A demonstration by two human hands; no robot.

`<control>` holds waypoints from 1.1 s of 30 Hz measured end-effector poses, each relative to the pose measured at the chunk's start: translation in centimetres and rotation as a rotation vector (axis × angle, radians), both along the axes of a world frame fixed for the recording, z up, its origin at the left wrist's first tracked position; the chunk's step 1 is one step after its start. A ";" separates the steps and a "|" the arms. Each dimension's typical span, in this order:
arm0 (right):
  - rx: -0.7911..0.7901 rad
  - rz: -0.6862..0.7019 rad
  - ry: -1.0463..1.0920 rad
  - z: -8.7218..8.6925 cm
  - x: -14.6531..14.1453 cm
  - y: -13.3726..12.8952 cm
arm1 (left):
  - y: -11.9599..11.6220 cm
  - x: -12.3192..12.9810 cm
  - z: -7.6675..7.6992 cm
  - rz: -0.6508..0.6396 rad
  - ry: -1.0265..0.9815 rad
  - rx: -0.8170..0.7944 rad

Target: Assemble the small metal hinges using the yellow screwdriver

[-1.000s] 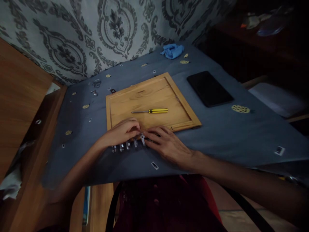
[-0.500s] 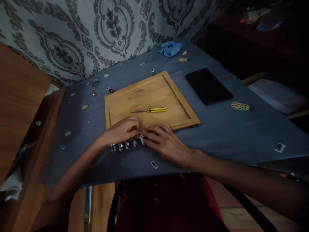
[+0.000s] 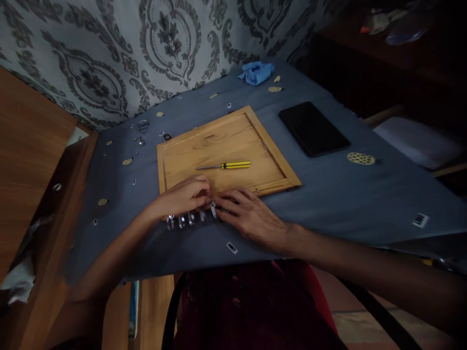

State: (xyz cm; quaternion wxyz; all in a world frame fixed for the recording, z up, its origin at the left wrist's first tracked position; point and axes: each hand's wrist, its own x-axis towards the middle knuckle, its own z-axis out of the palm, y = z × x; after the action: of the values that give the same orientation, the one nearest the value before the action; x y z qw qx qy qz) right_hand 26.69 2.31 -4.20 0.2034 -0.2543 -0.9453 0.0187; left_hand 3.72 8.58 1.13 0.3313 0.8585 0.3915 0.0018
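Observation:
A framed wooden board (image 3: 222,138) lies on the cloth-covered table, with several shiny metal hooks (image 3: 191,218) in a row along its near edge. At the right end of that row is one more metal hook (image 3: 213,209), which the fingertips of my right hand (image 3: 251,216) hold against the edge. My left hand (image 3: 188,194) rests over the board's near edge, thumb and fingers pinched together by the top of the same hook. Whatever is in that pinch is too small to make out. A yellow-and-black screwdriver (image 3: 229,166) lies on the board beyond my hands.
A black tablet (image 3: 314,129) lies right of the board on the blue tablecloth (image 3: 328,204). A crumpled blue cloth (image 3: 256,73) is at the back. Small metal pieces (image 3: 139,141) and a clear coiled bundle (image 3: 142,126) lie at the far left. A patterned curtain (image 3: 171,43) hangs behind.
The view has shifted very slightly. Both hands stay at the right-end hook, with hardly any visible movement.

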 end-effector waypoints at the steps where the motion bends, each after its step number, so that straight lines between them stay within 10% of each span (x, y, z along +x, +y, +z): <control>1: 0.001 -0.003 -0.006 0.0 0.0 0.0 | 0.0 0.0 0.0 -0.007 0.002 0.001; 25: 0.024 0.017 0.050 -0.3 0.0 0.1 | -0.6 0.6 0.8 0.059 -0.017 -0.015; 33: -0.034 0.006 0.018 -0.1 0.0 0.0 | -3.9 -0.3 1.7 0.313 -0.174 0.043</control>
State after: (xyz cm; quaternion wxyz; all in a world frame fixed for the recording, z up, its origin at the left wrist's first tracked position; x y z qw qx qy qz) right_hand 26.72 2.29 -4.33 0.2072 -0.2548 -0.9438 0.0378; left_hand 3.41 4.70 2.87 0.3411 0.7907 0.4899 0.1359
